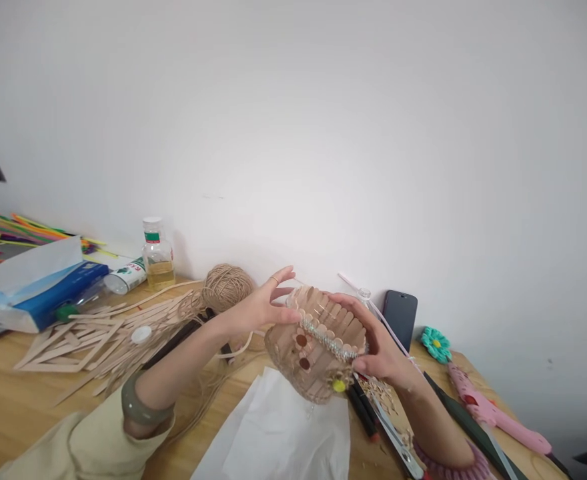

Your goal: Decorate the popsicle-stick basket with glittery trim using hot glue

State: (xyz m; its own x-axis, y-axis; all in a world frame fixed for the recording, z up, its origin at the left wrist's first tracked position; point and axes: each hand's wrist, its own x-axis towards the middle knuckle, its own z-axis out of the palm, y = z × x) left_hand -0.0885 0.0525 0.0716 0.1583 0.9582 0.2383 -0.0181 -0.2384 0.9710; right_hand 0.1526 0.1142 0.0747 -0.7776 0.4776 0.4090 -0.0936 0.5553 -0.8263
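Observation:
A small craft made of wooden craft sticks [316,373] is held up above the table between my two hands. Silver tinsel [326,337] runs across it, with two brown dots and a yellow-centred flower [339,385] on the front. My left hand [266,305] grips its upper left edge, thumb on the near side and one finger raised. On the right side, my right hand [376,343] wraps its fingers over the top, with the thumb at the tinsel's end. Fingers behind the craft are partly hidden.
White paper [283,430] lies below the craft. Loose craft sticks [88,347], a twine ball [227,287], a glass bottle [158,257] and a tissue pack [48,287] are at left. Scissors [396,437], markers [362,407], a phone [400,317] and a pink glue gun [498,413] are at right.

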